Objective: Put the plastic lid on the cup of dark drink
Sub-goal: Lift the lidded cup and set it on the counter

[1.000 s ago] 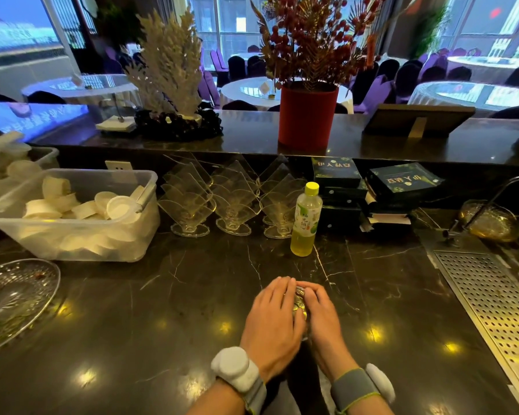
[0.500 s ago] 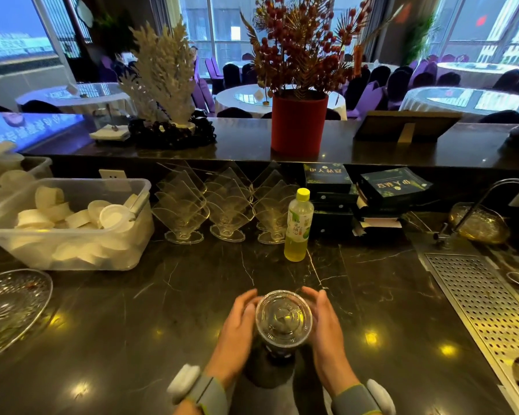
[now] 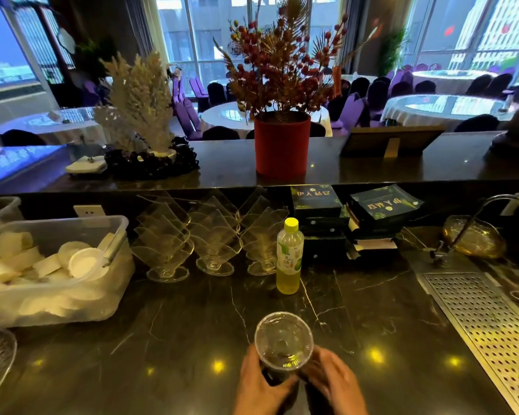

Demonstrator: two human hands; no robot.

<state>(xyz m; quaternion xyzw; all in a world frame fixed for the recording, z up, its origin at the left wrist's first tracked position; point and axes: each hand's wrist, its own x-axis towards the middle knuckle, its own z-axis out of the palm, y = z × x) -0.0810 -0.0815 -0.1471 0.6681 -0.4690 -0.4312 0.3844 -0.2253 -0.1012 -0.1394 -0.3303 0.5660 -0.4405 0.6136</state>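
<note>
On a dark marble counter (image 3: 162,339), 2 bare hands, left hand (image 3: 262,381) and right hand (image 3: 331,381), curl around a clear plastic cup of dark drink (image 3: 277,371) between them, its clear round plastic lid (image 3: 283,339) already on top, apparently seated, so little seems left.

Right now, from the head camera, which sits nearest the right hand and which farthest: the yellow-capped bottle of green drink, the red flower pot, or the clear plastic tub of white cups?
1. Yellow-capped bottle of green drink, just beyond the right hand.
2. Clear plastic tub of white cups, far left.
3. Red flower pot, on the raised back ledge.
</note>
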